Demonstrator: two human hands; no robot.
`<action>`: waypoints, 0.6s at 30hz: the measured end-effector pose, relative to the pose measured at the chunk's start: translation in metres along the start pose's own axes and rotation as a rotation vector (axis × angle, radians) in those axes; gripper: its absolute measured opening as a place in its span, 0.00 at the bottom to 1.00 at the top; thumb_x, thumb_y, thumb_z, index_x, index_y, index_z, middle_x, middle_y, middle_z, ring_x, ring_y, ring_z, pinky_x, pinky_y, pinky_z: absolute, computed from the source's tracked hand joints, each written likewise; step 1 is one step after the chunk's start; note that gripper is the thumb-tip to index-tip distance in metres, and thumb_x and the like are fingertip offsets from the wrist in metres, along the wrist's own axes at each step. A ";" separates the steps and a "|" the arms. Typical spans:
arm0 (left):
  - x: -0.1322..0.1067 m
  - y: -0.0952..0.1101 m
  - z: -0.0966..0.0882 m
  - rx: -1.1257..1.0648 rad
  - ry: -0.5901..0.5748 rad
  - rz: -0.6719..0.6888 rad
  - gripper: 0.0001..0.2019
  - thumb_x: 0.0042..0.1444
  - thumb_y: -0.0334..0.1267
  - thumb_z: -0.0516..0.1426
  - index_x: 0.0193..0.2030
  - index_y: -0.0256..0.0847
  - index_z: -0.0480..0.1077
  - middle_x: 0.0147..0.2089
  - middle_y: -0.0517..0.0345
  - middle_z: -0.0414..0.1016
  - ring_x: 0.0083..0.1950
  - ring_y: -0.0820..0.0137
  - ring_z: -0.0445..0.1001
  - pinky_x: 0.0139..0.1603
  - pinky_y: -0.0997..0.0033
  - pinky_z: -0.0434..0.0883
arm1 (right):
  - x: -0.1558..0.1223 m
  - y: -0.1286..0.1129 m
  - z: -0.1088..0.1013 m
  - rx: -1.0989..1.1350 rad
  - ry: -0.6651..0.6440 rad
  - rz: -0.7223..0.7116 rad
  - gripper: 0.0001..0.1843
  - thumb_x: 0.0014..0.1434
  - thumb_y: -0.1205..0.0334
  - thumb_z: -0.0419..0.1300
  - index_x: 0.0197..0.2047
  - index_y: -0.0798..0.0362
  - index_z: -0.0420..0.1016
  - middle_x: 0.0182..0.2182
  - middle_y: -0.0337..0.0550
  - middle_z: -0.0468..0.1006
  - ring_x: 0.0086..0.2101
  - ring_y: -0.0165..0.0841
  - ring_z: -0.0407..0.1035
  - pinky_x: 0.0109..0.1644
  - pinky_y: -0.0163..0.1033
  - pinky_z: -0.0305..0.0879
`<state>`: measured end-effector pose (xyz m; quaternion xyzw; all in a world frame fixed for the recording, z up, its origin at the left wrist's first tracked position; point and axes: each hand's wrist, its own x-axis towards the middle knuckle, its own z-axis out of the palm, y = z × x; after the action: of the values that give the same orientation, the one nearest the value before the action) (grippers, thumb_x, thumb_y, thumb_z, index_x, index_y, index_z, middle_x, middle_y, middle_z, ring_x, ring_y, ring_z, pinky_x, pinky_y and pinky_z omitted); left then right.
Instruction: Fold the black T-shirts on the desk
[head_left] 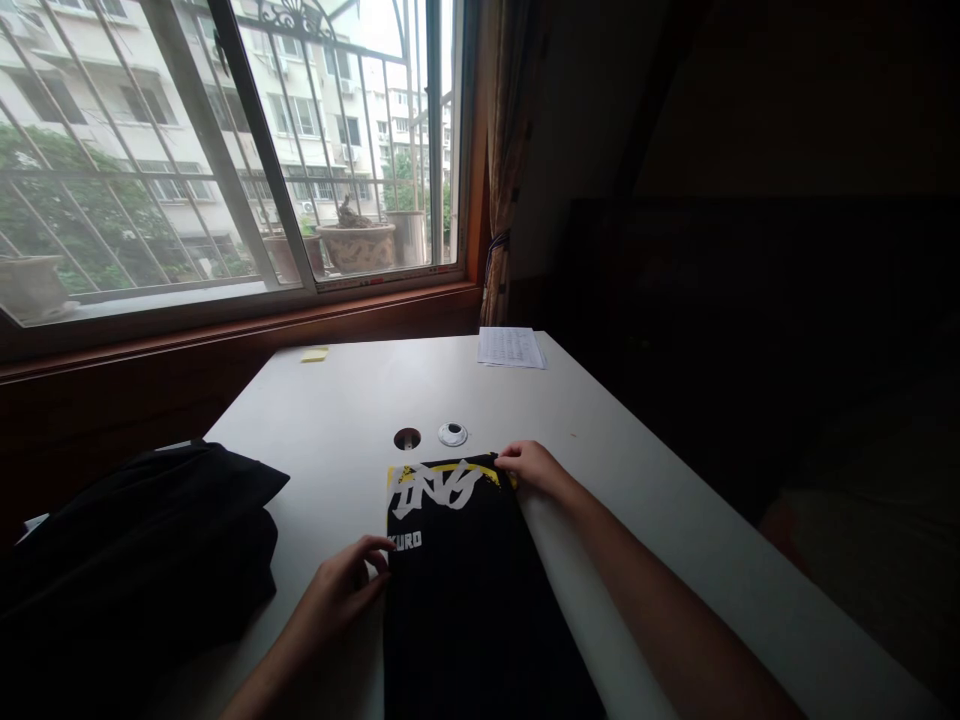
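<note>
A black folded garment (472, 600), probably a T-shirt, lies lengthwise on the white table. White lettering and yellow marks cross its far end, with "KURO" in smaller letters at its left edge. My right hand (529, 467) pinches the far right corner of the cloth. At the left edge, beside the small lettering, my left hand (352, 578) has thumb and forefinger closed on the fabric. The near end of the garment runs out of the bottom of the view.
Dark cloth (172, 550) is heaped on the table's left side. Beyond the garment are a round hole (407, 439) and a white ring-shaped piece (452, 434). Papers (511, 347) and a yellow note (314, 354) lie at the far edge of the table (360, 395), below a window.
</note>
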<state>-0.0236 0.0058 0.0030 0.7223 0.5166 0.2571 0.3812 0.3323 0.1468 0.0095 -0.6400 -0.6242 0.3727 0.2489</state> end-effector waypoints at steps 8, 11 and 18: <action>-0.003 -0.003 0.006 0.005 -0.002 -0.015 0.14 0.63 0.46 0.56 0.53 0.47 0.73 0.42 0.57 0.79 0.32 0.68 0.72 0.34 0.71 0.67 | -0.005 0.010 -0.009 -0.043 0.019 0.029 0.12 0.55 0.56 0.65 0.37 0.55 0.83 0.33 0.43 0.84 0.33 0.33 0.75 0.34 0.33 0.65; -0.005 -0.002 0.010 0.033 0.012 -0.012 0.15 0.65 0.46 0.55 0.56 0.48 0.71 0.44 0.57 0.79 0.32 0.68 0.73 0.34 0.71 0.67 | -0.006 0.011 -0.010 -0.071 0.000 0.052 0.11 0.54 0.56 0.67 0.35 0.55 0.82 0.32 0.43 0.83 0.31 0.33 0.75 0.32 0.33 0.64; -0.004 0.004 0.008 0.013 0.024 0.009 0.18 0.69 0.49 0.51 0.60 0.48 0.67 0.46 0.55 0.78 0.32 0.68 0.75 0.34 0.70 0.69 | -0.011 0.006 -0.011 -0.111 -0.009 0.060 0.09 0.53 0.58 0.67 0.36 0.55 0.80 0.32 0.43 0.83 0.31 0.33 0.75 0.30 0.33 0.63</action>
<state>-0.0168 -0.0008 0.0017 0.7239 0.5196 0.2642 0.3690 0.3448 0.1370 0.0132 -0.6696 -0.6255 0.3477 0.1990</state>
